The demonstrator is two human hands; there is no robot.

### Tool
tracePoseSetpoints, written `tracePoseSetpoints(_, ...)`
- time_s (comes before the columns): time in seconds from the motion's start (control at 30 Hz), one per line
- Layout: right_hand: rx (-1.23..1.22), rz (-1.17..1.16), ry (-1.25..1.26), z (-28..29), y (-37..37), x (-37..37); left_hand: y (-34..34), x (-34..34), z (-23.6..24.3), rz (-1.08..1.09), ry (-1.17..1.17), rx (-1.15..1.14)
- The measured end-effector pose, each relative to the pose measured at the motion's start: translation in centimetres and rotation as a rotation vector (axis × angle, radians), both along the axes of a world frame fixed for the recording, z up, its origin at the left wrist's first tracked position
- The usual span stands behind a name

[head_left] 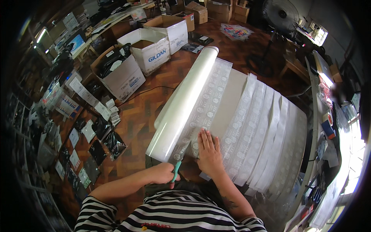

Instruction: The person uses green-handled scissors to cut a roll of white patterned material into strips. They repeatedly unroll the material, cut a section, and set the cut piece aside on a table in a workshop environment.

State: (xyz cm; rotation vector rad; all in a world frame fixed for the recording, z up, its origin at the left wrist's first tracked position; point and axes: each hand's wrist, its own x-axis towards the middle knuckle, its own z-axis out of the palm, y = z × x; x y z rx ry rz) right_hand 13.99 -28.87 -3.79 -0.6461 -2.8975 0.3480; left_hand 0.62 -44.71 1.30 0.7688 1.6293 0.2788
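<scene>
My left hand (164,173) is closed around the green handles of a pair of scissors (176,172). Their blades reach the near end of a clear printed film (210,102), close to the roll. My right hand (210,154) lies flat on this film with its fingers stretched out. A large roll of clear plastic film (185,104) lies slantwise along the left side of a pale work surface (231,94). To the right of my right hand, several cut strips of printed film (247,127) lie side by side, partly overlapping.
Open cartons (152,54) stand on the wooden floor at the far left, one filled with black packages (114,62). Nearer left, several flat packages (114,145) lie about. A standing fan (282,15) is at the far right. A cluttered bench (315,96) runs along the right side.
</scene>
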Motion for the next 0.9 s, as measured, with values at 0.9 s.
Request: tracePoseSetpoints(0.9,-0.175,-0.089,0.129,0.8,1.5,-0.9,1.7,-0.1,0.5,0.020,-0.058,-0.099)
